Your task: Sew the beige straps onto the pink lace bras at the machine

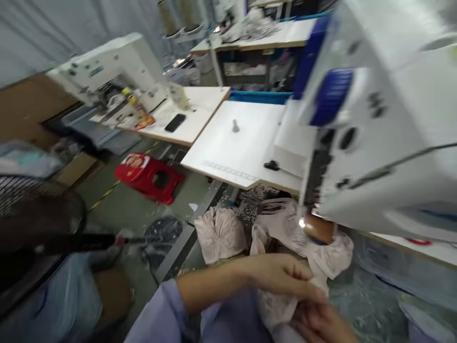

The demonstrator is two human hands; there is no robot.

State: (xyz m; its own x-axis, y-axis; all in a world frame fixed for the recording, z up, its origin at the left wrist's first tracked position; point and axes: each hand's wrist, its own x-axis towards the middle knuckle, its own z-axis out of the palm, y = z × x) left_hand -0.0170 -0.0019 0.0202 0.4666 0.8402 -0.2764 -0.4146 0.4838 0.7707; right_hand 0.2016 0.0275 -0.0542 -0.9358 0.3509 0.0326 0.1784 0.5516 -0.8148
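Note:
A pale pink lace bra (221,236) hangs and lies across my lap below the sewing machine, its molded cups and straps spread out. My left hand (285,276) reaches in from the lower left, its fingers pinched together on the light fabric. Close against it, my right hand (317,321) has its fingers curled at the same bit of cloth; it is partly blurred and cut by the bottom edge. What lies exactly between the fingertips is hidden. Just above both hands is the head of a white sewing machine (392,181), with a blue knob (332,95).
A white worktable (235,143) with a printed ruler stands ahead. Left of it, another sewing machine (110,62) shares a table with a black phone (174,123). A red stool (150,177) is on the floor. A fan (39,209) fills the left edge; clear plastic (382,305) lies at right.

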